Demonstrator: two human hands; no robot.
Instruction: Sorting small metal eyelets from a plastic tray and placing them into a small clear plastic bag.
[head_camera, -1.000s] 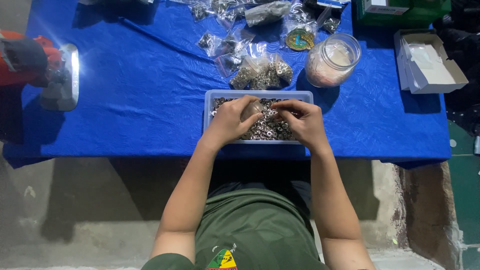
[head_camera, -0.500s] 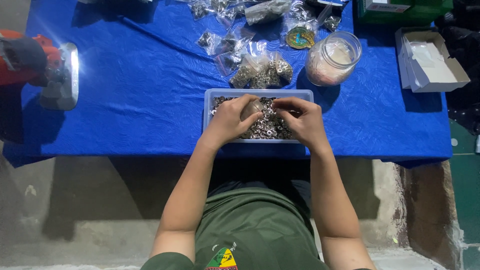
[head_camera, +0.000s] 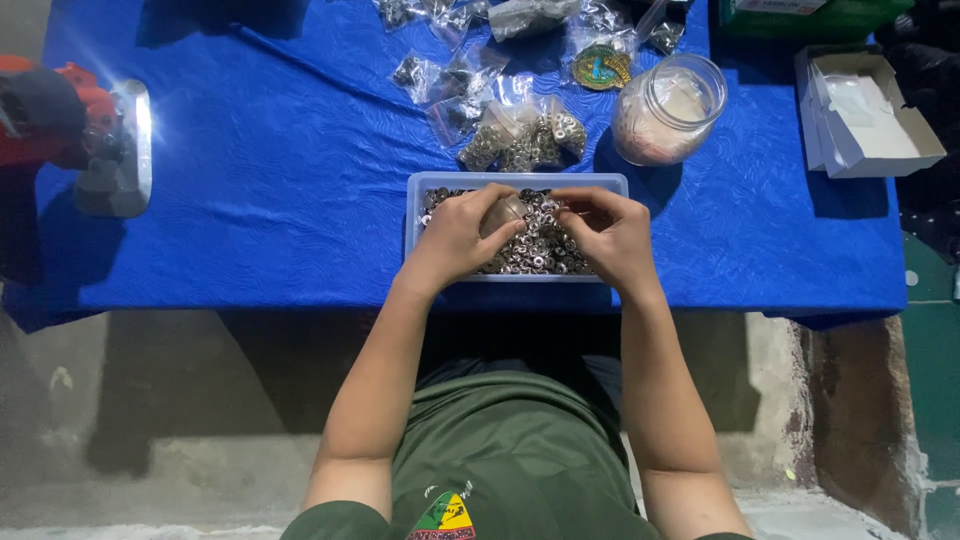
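Observation:
A shallow clear plastic tray (head_camera: 420, 186) full of small silvery metal rings and fasteners (head_camera: 535, 250) lies at the near edge of a blue-covered table (head_camera: 280, 180). Both my hands rest over the tray. My left hand (head_camera: 462, 232) cups a small clear bag (head_camera: 503, 212) with its fingers curled. My right hand (head_camera: 612, 238) pinches something small at the bag's right side; what it pinches is too small to make out.
Behind the tray lie several small clear bags of metal parts (head_camera: 520, 140), a glass jar (head_camera: 668, 108), and a round green tin (head_camera: 601, 68). An open white cardboard box (head_camera: 868, 112) sits at the right. A red-and-grey tool with a bright lamp (head_camera: 90, 135) stands at the left edge.
Both hands stay over the tray; only the fingers shift slightly around the small bag.

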